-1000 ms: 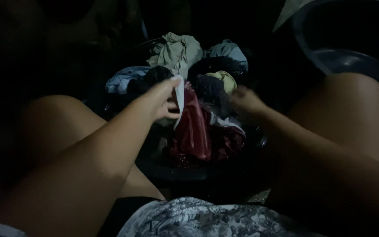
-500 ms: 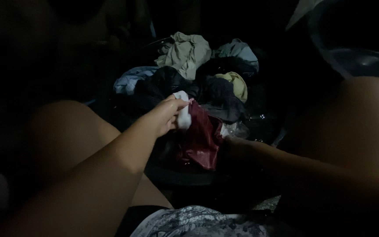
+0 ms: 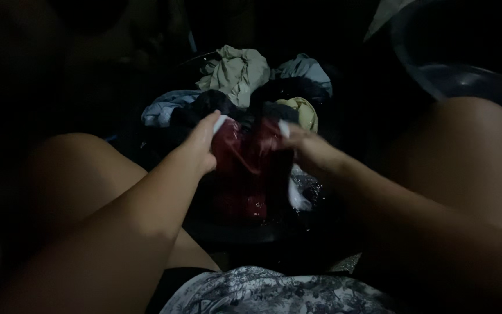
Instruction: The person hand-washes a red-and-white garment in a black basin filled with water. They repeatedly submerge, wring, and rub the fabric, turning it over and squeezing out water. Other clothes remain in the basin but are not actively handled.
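Observation:
A wet dark red garment (image 3: 250, 158) with white trim hangs stretched between my two hands over a dark basin (image 3: 245, 229). My left hand (image 3: 203, 144) grips its left top edge. My right hand (image 3: 304, 146) grips its right top edge. Behind it lies a pile of clothes: a grey-green piece (image 3: 235, 70), a light blue piece (image 3: 161, 108), a yellow piece (image 3: 301, 109) and dark ones. The scene is very dim.
My bare knees flank the basin, left knee (image 3: 74, 168) and right knee (image 3: 472, 145). A second large dark tub (image 3: 466, 70) stands at the upper right. Patterned blue-white cloth (image 3: 268, 293) covers my lap at the bottom.
My right hand came up from low beside the basin and took the garment's right edge. The red garment is now spread between both hands instead of hanging from the left one.

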